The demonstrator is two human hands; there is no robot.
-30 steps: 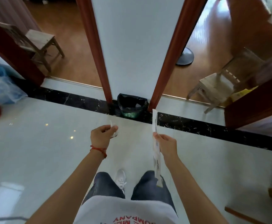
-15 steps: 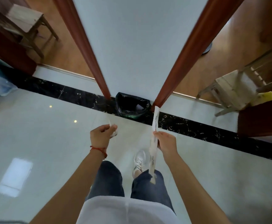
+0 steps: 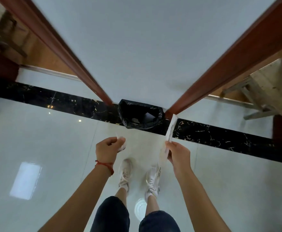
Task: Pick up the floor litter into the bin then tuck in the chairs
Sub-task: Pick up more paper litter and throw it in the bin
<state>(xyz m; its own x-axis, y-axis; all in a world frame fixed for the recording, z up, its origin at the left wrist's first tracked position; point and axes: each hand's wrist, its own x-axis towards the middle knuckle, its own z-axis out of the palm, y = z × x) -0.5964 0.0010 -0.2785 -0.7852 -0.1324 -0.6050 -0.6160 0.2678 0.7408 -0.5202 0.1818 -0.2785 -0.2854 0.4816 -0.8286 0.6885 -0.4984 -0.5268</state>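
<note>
A crumpled white scrap (image 3: 121, 146), pinched left (image 3: 107, 150), and long printed paper strip (image 3: 169, 134), gripped right (image 3: 178, 152), have been carried nearer the black-lined bin (image 3: 141, 115) ahead.
</note>
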